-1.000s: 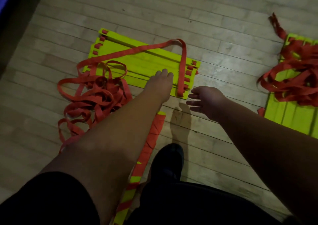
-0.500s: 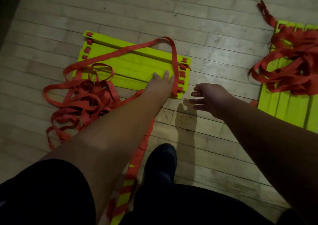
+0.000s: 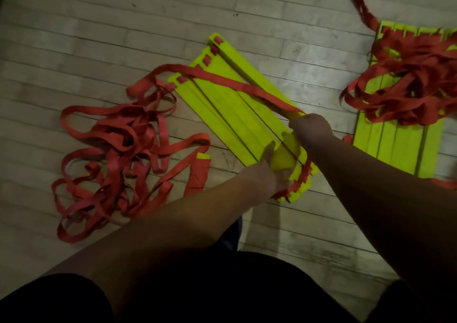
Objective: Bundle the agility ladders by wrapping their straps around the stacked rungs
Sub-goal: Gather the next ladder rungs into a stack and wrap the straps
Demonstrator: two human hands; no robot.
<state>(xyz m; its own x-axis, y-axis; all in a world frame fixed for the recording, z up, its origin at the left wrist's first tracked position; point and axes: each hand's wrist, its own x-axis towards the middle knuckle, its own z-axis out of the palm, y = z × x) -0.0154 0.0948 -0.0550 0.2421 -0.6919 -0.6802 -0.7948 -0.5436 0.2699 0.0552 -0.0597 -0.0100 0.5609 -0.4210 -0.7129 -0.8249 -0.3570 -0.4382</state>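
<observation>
On the wooden floor (image 3: 123, 38), the stacked rungs (image 3: 230, 110) of a yellow agility ladder lie slanted, running from far left to near right. The left hand (image 3: 269, 172) grips the stack's near end, with its thumb lying on top of the rungs. The right hand (image 3: 309, 130) is just beyond it at the stack's right edge, closed in a fist around the red strap (image 3: 222, 79). From that fist the strap runs diagonally across the top of the rungs toward their far-left corner. There it drops to the floor into a loose tangle (image 3: 113, 157) left of the stack. More strap edges the stack's near end, beside the left hand. A second ladder (image 3: 400, 144) lies well apart on the far right, with its own red strap heap (image 3: 415, 75) piled on it.
</observation>
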